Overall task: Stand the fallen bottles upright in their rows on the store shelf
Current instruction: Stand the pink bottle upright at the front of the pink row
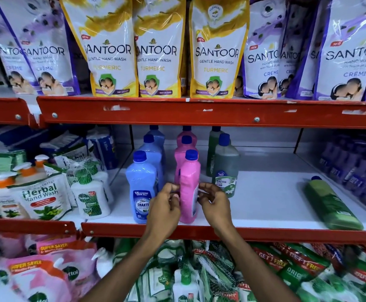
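Left hand (163, 207) and right hand (214, 205) pinch the front pink bottle (188, 188) from both sides with curled fingers; it stands upright at the shelf (264, 205) edge. At its 9 o'clock stands a blue bottle (141, 188) reading "SHAKTI". A green bottle (332, 205) lies fallen at 3 o'clock.

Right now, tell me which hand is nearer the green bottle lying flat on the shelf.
Right. The right hand is at the front pink bottle's right side, with bare shelf between it and the fallen green bottle. The left hand is on the pink bottle's far side.
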